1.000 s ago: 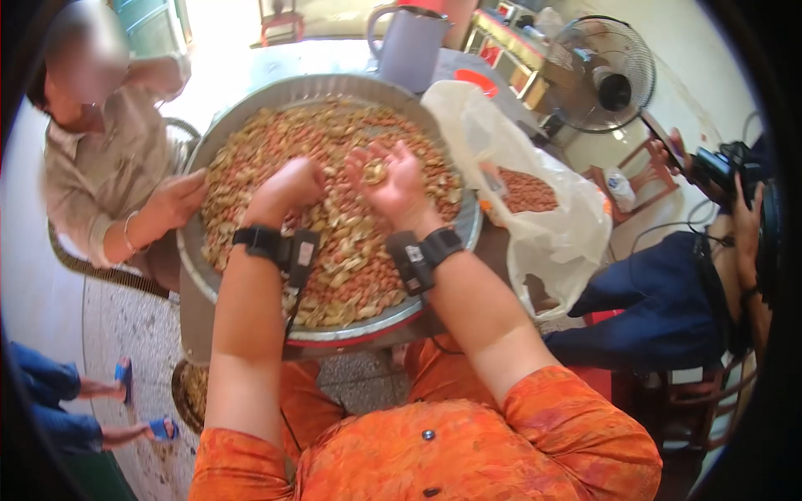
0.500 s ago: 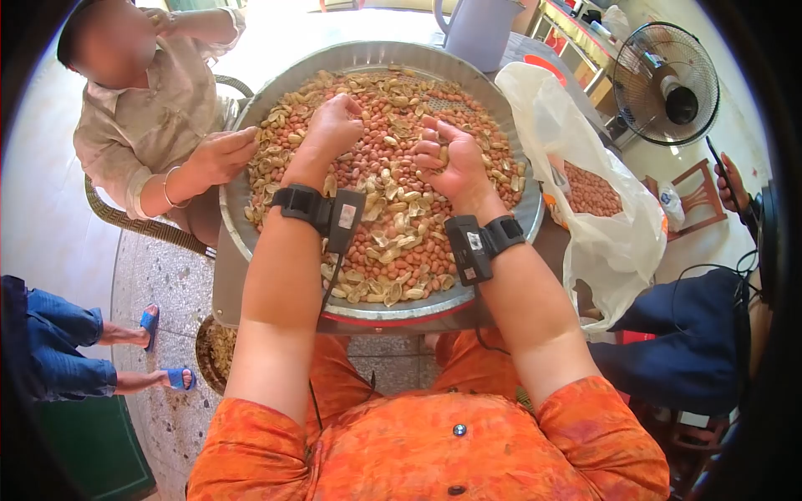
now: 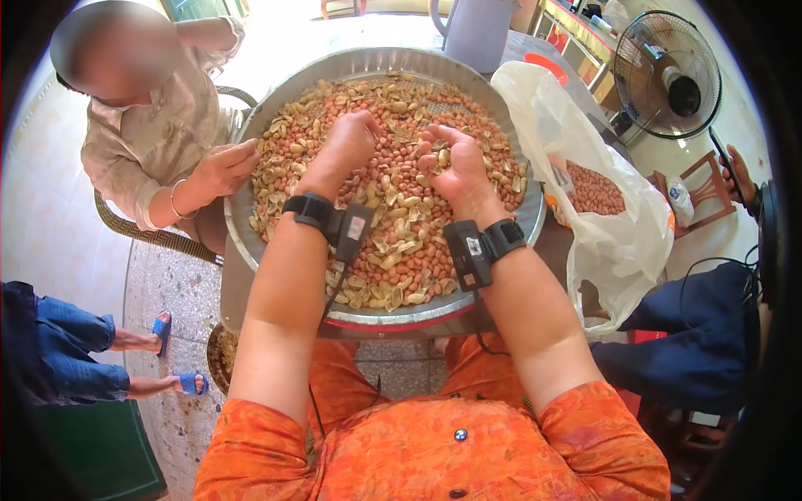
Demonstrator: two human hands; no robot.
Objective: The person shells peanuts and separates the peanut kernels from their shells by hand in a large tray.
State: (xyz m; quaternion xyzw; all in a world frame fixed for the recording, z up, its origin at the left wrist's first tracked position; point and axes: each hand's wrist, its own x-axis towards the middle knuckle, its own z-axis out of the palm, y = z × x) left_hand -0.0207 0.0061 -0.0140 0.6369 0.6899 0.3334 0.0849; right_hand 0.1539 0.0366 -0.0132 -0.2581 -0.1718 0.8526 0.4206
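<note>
A large round metal tray (image 3: 535, 209) holds red-skinned peanut kernels (image 3: 428, 260) mixed with pale peanut shells (image 3: 389, 219). Over its middle, my left hand (image 3: 351, 142) is closed, thumb and fingers drawn together; what they hold is hidden. To its right, my right hand (image 3: 458, 167) is turned palm up with fingers curled around a pale peanut (image 3: 444, 157). Both hands are close above the kernels and apart from each other. Black straps with small boxes and cables are on both wrists.
A seated person's hand (image 3: 221, 171) is at the tray's left rim. On the right lies a white plastic bag (image 3: 618, 267) of kernels (image 3: 593, 190). A grey-blue pitcher (image 3: 480, 35) stands behind, a fan (image 3: 667, 75) farther right. Other people stand on both sides.
My left hand has shifted slightly right and nearer to me, towards my right hand. My right hand stays nearly in place, fingers still curled. The whole view has tilted slightly.
</note>
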